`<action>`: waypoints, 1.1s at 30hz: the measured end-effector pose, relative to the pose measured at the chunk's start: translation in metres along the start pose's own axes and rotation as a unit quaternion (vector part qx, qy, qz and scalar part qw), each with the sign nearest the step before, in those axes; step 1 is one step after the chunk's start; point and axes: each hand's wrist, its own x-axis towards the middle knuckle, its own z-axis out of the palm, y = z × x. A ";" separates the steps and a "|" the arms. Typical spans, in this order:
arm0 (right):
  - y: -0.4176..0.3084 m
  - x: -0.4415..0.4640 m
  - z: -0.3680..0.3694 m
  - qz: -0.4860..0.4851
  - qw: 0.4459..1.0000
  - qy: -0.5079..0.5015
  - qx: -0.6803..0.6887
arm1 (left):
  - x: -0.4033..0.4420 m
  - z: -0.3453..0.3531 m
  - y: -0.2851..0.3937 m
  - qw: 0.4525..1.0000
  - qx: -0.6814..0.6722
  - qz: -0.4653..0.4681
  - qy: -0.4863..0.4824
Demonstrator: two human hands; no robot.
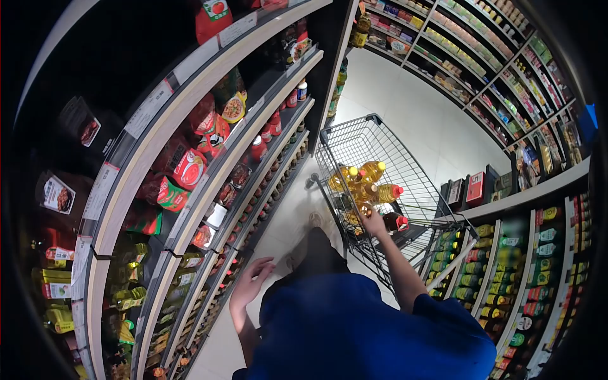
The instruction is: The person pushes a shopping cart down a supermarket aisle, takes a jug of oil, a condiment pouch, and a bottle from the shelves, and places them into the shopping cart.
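My right hand (373,223) reaches into a wire shopping cart (405,161), its fingers closed at the top of a bottle that they mostly hide. Close around it stand several bottles of yellow cooking oil (372,171) with yellow or red caps. A dark bottle with a red cap (396,221) is just right of the hand. My left hand (252,282) hangs beside the left shelf with fingers loosely stretched, holding nothing and apart from the goods.
Curving along the left are shelves (209,76) with red packets, jars and oil bottles. On the right, a shelf (506,266) holds rows of bottles. More stocked shelves (456,57) line the far side, beyond the pale floor (392,88).
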 end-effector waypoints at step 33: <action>0.067 -0.049 0.048 -0.063 0.993 -0.056 0.085 | -0.089 -0.022 0.107 0.801 -0.470 0.367 0.053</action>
